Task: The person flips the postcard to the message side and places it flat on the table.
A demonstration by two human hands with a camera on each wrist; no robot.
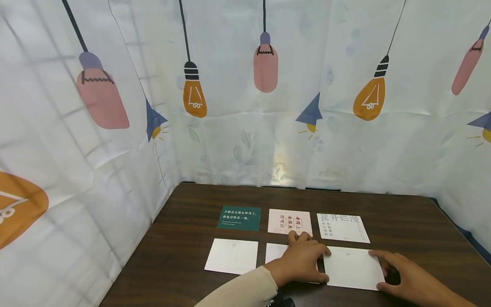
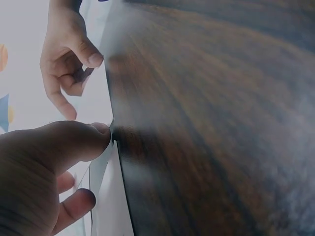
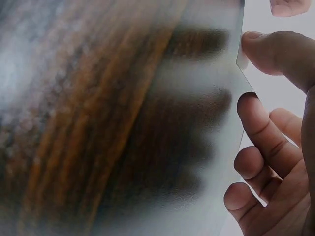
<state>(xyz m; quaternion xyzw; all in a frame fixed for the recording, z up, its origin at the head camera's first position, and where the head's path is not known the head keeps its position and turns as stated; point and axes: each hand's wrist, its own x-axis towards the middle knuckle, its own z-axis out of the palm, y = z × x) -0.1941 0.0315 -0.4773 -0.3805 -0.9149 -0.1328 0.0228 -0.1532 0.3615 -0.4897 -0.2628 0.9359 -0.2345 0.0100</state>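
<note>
A white card [image 1: 354, 268] lies at the front right of the table, a tiny mark near its top edge. My left hand [image 1: 303, 260] holds it by its left side, index finger at the upper corner and thumb lower down. On the other side, my right hand [image 1: 402, 273] grips the right corners between index finger and thumb. In the right wrist view, the right thumb [image 3: 268, 49] meets the card's edge. The left thumb [image 2: 83, 140] is at a card corner in the left wrist view. Beneath my left hand, another white card [image 1: 273, 252] is mostly hidden.
Behind stand three printed cards in a row: green [image 1: 239, 218], pink with red writing [image 1: 278, 221], and white with blue-grey writing [image 1: 345, 232]. A third plain white card [image 1: 232, 256] lies front left. The dark wooden table [image 1: 172, 256] meets patterned curtains [image 1: 230, 149].
</note>
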